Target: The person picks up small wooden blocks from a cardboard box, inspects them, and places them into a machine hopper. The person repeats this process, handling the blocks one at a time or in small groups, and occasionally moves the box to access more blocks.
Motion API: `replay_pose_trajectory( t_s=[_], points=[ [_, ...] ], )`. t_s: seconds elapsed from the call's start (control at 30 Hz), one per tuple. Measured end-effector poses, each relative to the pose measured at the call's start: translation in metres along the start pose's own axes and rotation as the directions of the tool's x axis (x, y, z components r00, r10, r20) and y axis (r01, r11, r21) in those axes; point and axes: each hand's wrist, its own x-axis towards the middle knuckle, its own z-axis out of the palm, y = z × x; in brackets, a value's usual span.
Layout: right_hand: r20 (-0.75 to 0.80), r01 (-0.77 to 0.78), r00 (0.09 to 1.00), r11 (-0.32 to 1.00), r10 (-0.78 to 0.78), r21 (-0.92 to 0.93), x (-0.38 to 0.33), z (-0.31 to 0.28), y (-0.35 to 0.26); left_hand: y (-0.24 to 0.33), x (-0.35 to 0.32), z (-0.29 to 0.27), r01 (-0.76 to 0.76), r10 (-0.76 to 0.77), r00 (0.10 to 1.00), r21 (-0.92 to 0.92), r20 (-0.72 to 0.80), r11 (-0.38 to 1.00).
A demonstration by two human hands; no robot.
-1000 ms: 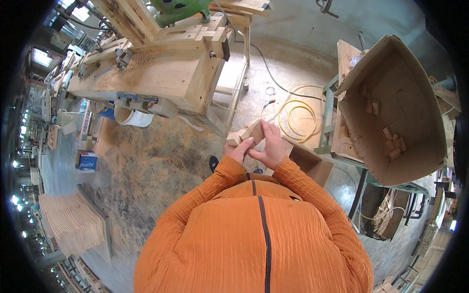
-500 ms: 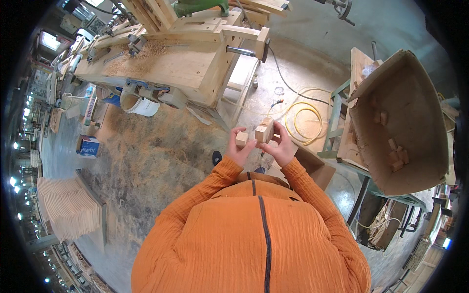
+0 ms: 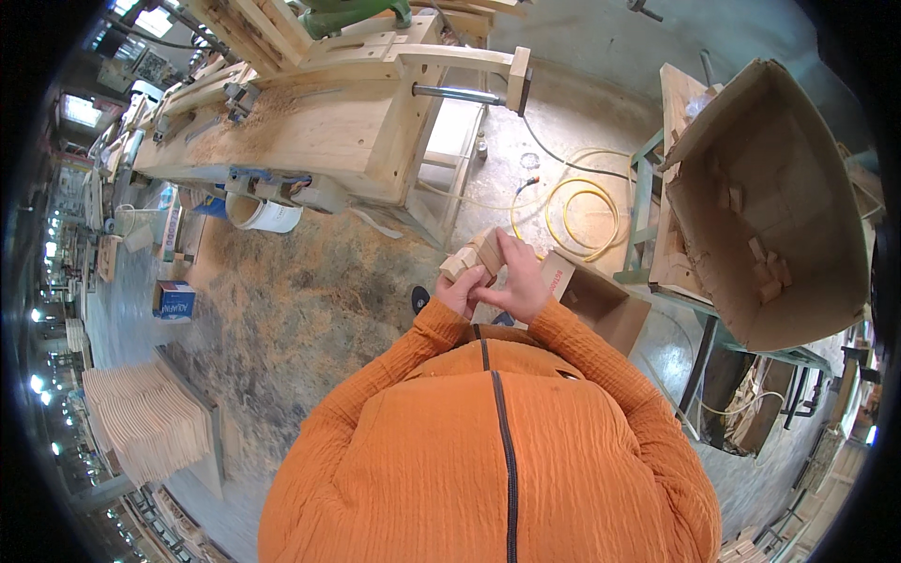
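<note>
Small pale wooden blocks (image 3: 461,262) sit side by side between my two hands, in front of my chest. My left hand (image 3: 463,293) is closed round the near-left blocks, its thumb pressed on them from below. Beside it, my right hand (image 3: 524,284) grips the darker-faced wooden block (image 3: 487,251) at the far right of the group, fingers over its side. The blocks touch one another, and my fingers hide part of them. Below my right hand stands an open cardboard box (image 3: 605,314) on the floor.
A large cardboard box (image 3: 765,206) with several wooden pieces (image 3: 770,272) rests on a stand at right. Ahead is a wooden workbench (image 3: 328,131) with shavings and a vise. A yellow hose (image 3: 615,220) lies coiled on the floor. At left are stacked curved slats (image 3: 141,418) and a blue box (image 3: 174,300).
My hands have come together, bringing the separately held blocks side by side. The blocks have turned toward the left. My view has shifted slightly.
</note>
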Motion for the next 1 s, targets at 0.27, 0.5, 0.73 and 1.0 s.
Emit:
replay_pose_trajectory(
  t_s=[0.27,0.5,0.73,1.0],
  points=[
    [-0.026,0.103,0.994,0.994,-0.104,-0.026,0.006,-0.011,-0.013,0.012,0.003,0.002,0.098,-0.059,0.947,-0.111,0.316,0.989],
    [0.221,0.422,0.896,0.895,-0.386,-0.145,0.010,-0.015,-0.029,0.051,0.002,0.009,0.460,-0.438,0.882,-0.113,0.174,0.881],
    [0.251,0.373,0.905,0.925,-0.343,-0.080,0.016,-0.003,-0.039,0.049,-0.001,0.000,0.300,-0.301,0.951,0.028,0.065,0.954],
    [0.139,0.396,0.918,0.853,-0.371,-0.340,0.067,-0.015,-0.096,0.108,0.002,-0.013,-0.136,0.039,0.959,0.336,0.280,0.932]
  ],
)
